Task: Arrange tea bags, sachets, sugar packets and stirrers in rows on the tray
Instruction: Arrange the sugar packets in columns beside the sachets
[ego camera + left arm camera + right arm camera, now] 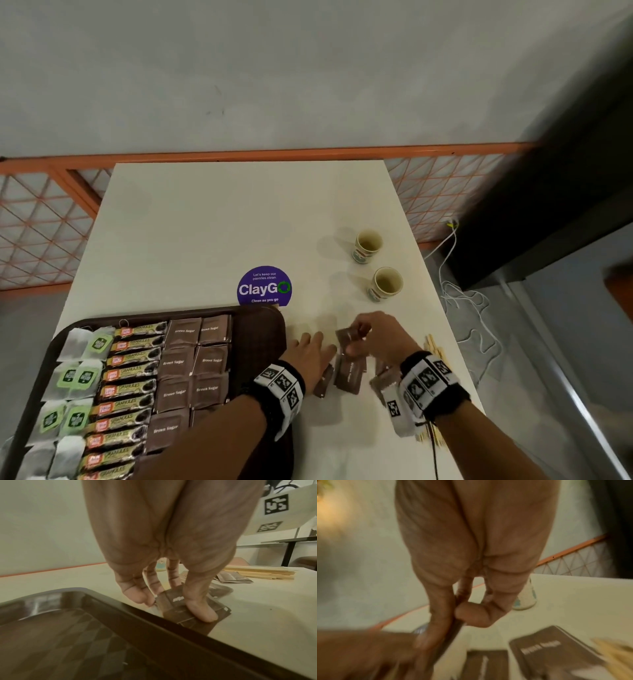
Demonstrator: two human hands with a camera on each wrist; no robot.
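The dark brown tray at lower left holds rows of tea bags, granule sachets and brown sugar packets. Loose brown sugar packets lie on the table right of the tray. My left hand rests flat on them. Its thumb presses one packet beside the tray rim. My right hand pinches one sugar packet just above the pile, between thumb and forefinger. That packet shows edge-on. Wooden stirrers lie under my right wrist.
Two paper cups stand on the white table behind my right hand. A purple round sticker sits behind the tray. The tray's right strip is bare. The table's right edge is close to the stirrers.
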